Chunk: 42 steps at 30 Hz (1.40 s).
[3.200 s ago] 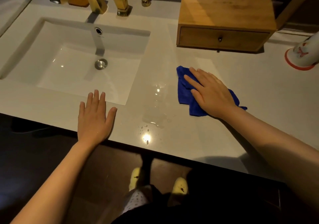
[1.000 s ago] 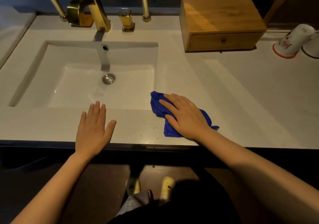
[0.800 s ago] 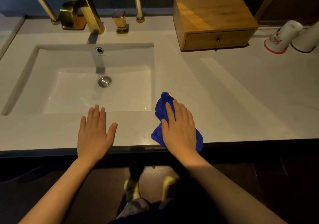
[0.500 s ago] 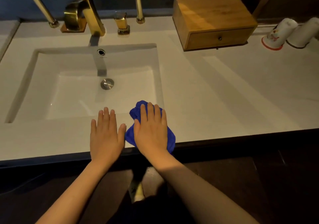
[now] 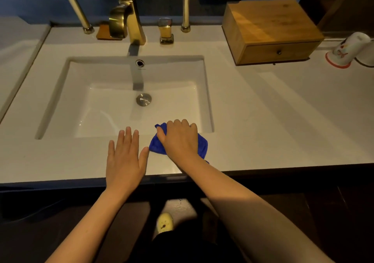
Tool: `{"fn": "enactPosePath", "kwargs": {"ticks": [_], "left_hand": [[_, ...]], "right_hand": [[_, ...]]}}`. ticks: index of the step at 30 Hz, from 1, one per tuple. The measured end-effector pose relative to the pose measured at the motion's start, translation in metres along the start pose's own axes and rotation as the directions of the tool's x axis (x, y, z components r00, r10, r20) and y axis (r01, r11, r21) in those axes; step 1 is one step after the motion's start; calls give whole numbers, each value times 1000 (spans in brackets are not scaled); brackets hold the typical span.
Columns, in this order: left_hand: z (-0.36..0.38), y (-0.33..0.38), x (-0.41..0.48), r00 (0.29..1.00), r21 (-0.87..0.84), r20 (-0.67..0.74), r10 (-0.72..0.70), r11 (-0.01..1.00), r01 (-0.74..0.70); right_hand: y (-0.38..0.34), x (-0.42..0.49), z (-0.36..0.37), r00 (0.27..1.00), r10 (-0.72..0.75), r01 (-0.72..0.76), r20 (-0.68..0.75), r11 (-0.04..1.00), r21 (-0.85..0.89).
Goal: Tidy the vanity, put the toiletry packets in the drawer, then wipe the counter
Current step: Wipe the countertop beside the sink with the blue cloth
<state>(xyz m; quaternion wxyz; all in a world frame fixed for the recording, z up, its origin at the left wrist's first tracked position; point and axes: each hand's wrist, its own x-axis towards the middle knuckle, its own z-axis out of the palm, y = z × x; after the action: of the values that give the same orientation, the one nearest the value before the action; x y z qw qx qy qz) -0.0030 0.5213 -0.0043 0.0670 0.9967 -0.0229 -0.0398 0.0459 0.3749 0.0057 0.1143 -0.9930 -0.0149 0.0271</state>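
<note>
Blue cloth (image 5: 156,144) lies on the counter (image 5: 283,121) at the near rim of the sink (image 5: 60,100), mostly hidden under your right hand (image 5: 180,141), whose fingers curl around it, tips out of sight. Your left hand (image 5: 125,157) rests flat beside it, fingers straight. The drawer (image 5: 263,52) is closed, its contents unseen.

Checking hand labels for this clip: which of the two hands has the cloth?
The right hand, fingers curled over the blue cloth at the sink front rim; the left hand lies flat on the counter beside it, holding nothing.
</note>
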Motion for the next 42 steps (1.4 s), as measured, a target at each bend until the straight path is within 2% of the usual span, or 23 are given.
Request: {"fn": "enactPosePath", "kwargs": {"ticks": [5, 8, 10, 13, 14, 16, 18, 20, 24, 26, 29, 31, 33, 38, 40, 42], "left_hand": [[4, 1, 0, 1000, -11, -8, -21, 1000, 21], [3, 1, -1, 1000, -2, -16, -21, 1000, 21], [3, 1, -2, 1000, -2, -17, -16, 1000, 16], [3, 0, -1, 1000, -12, -25, -16, 1000, 16], [3, 0, -2, 1000, -6, -24, -15, 1000, 15], [4, 0, -2, 1000, 14, -20, -16, 1000, 17], [5, 0, -2, 1000, 16, -24, -20, 1000, 20], [5, 0, -2, 1000, 10, -19, -21, 1000, 21], [4, 0, -2, 1000, 14, -18, -21, 1000, 21], [4, 0, -2, 1000, 21, -16, -20, 1000, 21], [4, 0, -2, 1000, 25, -10, -17, 1000, 17], [3, 0, -1, 1000, 20, 1, -15, 1000, 15], [1, -1, 0, 1000, -2, 21, -6, 1000, 6], [-17, -13, -2, 1000, -330, 12, 0, 944, 4], [-23, -30, -3, 998, -287, -52, -40, 958, 24], [-23, -53, -4, 992, -164, -80, -101, 983, 87]], "right_hand": [[-7, 31, 2, 997, 0, -2, 78, 1000, 21], [0, 51, -4, 990, 88, -99, 114, 991, 91], [11, 61, -12, 976, 133, -167, 171, 964, 205], [30, 69, -32, 938, 99, -245, 332, 866, 436], [37, 67, -41, 932, 71, -254, 356, 829, 499], [49, 60, -59, 951, 37, -213, 308, 799, 562], [63, 46, -79, 990, 43, -109, 134, 840, 532], [77, 27, -99, 998, 62, -42, -32, 900, 434], [97, -17, -105, 985, 27, 12, -172, 975, 221], [101, -36, -82, 994, -39, 53, -102, 990, 134], [99, -57, -49, 994, -70, 49, 84, 973, 226], [93, -63, -38, 996, -45, 22, 72, 957, 289], [84, -66, -32, 999, 4, -13, 34, 960, 279], [47, -67, -17, 988, 152, -149, 7, 959, 241], [27, -67, -11, 988, 156, -155, 15, 957, 247], [7, -66, -7, 990, 140, -143, 30, 959, 245]]}}
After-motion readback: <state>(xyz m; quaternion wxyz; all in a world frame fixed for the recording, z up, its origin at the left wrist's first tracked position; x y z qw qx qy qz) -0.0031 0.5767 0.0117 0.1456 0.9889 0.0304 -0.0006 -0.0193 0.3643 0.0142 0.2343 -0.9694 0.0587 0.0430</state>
